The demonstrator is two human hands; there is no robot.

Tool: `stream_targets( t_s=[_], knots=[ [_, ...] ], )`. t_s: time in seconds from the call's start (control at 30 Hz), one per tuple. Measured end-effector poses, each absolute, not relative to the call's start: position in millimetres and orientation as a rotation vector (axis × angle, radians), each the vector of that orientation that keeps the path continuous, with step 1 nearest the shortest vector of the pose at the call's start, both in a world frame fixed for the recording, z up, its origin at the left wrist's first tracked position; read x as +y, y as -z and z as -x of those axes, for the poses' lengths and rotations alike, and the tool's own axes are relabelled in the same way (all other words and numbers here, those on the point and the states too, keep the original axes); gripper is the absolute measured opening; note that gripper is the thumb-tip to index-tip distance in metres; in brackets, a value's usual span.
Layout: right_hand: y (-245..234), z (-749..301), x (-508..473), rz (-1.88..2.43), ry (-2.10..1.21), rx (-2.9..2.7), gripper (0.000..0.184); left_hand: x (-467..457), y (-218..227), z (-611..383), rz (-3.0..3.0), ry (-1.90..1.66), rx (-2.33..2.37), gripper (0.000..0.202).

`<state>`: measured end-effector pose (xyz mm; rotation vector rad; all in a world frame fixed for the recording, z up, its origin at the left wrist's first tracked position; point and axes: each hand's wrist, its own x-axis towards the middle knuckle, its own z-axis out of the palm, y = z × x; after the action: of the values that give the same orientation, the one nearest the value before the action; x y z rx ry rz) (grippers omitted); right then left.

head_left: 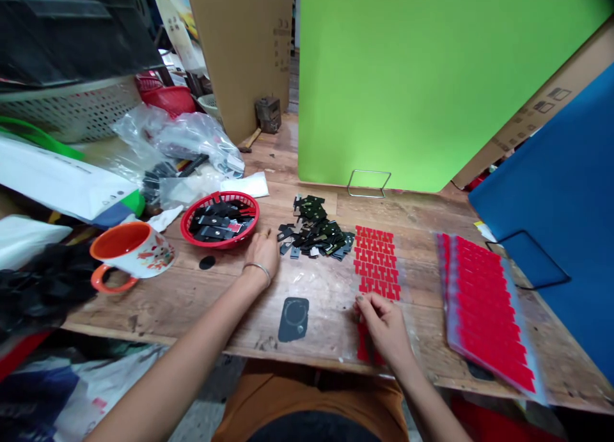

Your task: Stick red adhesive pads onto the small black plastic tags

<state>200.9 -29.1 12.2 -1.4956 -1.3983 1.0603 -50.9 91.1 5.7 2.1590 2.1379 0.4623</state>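
Note:
My left hand (261,249) rests on the wooden table (167,301) beside the red basket (220,220) of black parts, fingers curled toward the basket rim; a bangle sits on the wrist. My right hand (381,323) is closed in a pinch on the near edge of a clear sheet of red T-shaped stickers (377,263). A pile of black and dark green flat parts (316,231) lies between the basket and the sticker sheet. A black rounded pad (293,319) lies flat near the table's front edge between my arms.
A stack of red sticker sheets (484,311) lies at the right. An orange-and-white mug (132,250) stands at the left, with plastic bags (182,141) behind it. A green panel (422,77) on a wire stand and a blue panel (566,205) stand at the back and right.

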Motion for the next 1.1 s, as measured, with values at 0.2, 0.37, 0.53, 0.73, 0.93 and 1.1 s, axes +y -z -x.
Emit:
stream_targets(
  t_s=[0.2, 0.37, 0.53, 0.73, 0.93, 1.1],
  knots=[
    [-8.9, -204.8, -33.4, 1.509, -1.059, -1.387, 0.033, 95.9, -2.4, 55.5, -2.162, -0.509, 2.185, 0.026],
    [-10.5, -200.3, -32.5, 1.473, -1.064, -1.356, 0.031, 75.9, -13.4, 49.4, -1.996, -0.685, 2.072, 0.021],
    [-15.0, -195.7, -29.7, 1.376, -1.198, -1.195, 0.037, 35.4, -32.5, 16.2, -1.834, -0.761, 1.355, 0.015],
    [-15.2, -189.7, -33.1, 1.285, -1.572, -1.011, 0.024, 1.3, -33.7, -28.6, -1.203, -0.862, 1.099, 0.023],
    [-7.2, -186.0, -41.7, 1.249, -1.527, -0.795, 0.024, -13.3, -16.8, -65.8, -0.449, -0.955, 0.870, 0.019],
    [-12.5, -216.2, -25.2, 1.371, -1.266, -1.143, 0.020, -7.2, -21.8, -69.6, -0.426, -0.946, 0.957, 0.021]
  ],
)
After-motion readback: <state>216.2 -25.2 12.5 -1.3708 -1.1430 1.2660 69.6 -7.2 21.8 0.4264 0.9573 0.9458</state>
